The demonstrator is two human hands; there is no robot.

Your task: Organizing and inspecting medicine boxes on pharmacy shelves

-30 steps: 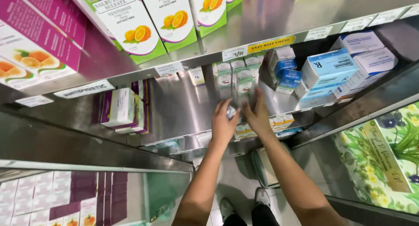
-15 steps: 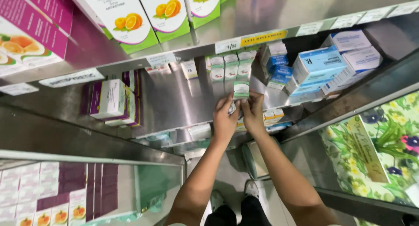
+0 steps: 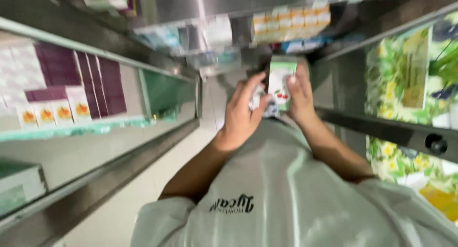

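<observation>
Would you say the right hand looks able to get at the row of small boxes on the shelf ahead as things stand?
Probably not at once: the right hand and the left hand both hold a small box with cherries, though nothing stands between them and the row of small boxes.

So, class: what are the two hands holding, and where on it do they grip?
A small green-and-white box with cherries: right hand grips its right side, left hand its lower left edge.

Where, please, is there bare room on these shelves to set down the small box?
Both hands, left hand and right hand, grip the small box. Bare room shows on the left shelf, in front of the purple and white cartons, right of the green box. The far shelf looks crowded with small packs, though blur hides detail.
</observation>
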